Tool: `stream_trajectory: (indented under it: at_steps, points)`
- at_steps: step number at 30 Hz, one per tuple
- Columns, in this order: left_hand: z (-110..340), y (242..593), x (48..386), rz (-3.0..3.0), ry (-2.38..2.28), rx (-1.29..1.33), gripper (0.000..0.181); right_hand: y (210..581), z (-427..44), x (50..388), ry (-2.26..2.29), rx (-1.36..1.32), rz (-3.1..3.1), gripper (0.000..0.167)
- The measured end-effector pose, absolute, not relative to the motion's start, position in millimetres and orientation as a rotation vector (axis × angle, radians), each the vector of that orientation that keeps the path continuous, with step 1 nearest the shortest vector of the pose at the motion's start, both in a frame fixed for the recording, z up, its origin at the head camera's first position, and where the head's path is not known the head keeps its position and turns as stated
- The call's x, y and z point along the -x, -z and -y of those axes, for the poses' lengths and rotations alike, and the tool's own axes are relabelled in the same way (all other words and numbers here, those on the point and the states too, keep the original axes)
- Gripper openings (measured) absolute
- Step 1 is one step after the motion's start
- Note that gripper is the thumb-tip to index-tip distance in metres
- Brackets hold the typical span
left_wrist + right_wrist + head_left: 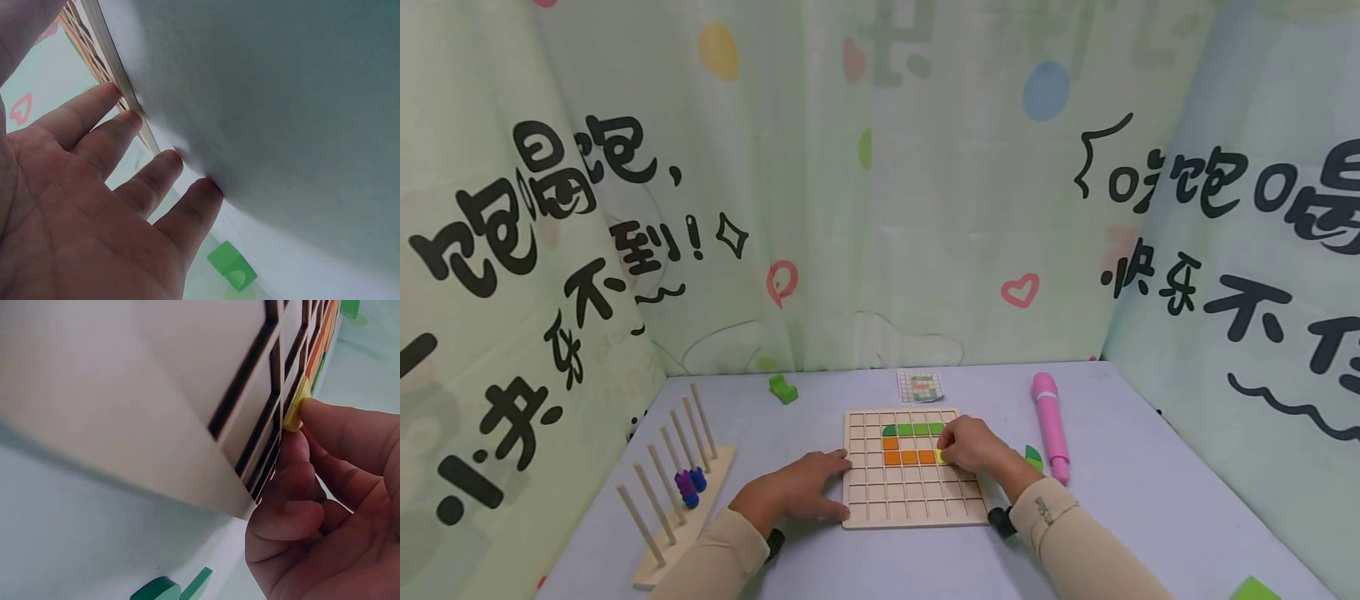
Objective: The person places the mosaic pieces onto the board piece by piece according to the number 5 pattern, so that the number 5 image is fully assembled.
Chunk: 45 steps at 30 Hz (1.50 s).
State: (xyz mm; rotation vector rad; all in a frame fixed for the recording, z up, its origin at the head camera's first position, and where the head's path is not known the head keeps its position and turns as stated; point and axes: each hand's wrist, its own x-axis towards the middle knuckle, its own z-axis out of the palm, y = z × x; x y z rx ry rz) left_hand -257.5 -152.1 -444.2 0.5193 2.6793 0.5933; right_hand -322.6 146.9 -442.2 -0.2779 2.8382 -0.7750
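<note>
A wooden grid board [910, 493] lies on the table, with a row of green tiles [917, 430] and several orange tiles [909, 457] set in its cells. My right hand [973, 446] is over the board's right part. Between its thumb and finger it pinches a yellow tile [296, 407], set at the end of the lower orange row. My left hand [805, 487] rests at the board's left edge. Its fingers [128, 122] are spread, and some fingertips touch the wooden rim.
On the left stands a wooden peg rack [711, 492] with purple and blue beads [688, 486]. Behind the board are a printed pattern card [920, 386] and green blocks [783, 389]. To the right lie a pink pen-like stick [1051, 425], green tiles [1033, 457] and another green piece [1255, 589].
</note>
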Motion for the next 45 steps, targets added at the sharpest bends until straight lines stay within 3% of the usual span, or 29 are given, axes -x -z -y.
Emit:
stream_trajectory:
  at_steps: [16,31,45]
  points:
    - [151.7,444.1,257.8,-2.691,-0.579,-0.512,0.074,436.8,-156.8,316.2,0.85,0.308,-2.851,0.004]
    - [152.5,447.8,259.6,-2.691,-0.586,-0.525,0.074,424.3,-224.2,307.6,0.92,0.191,-2.88,0.017]
    - [151.7,444.0,258.2,-2.678,-0.603,-0.514,0.074,435.8,-229.0,328.1,0.675,0.066,-2.951,0.027]
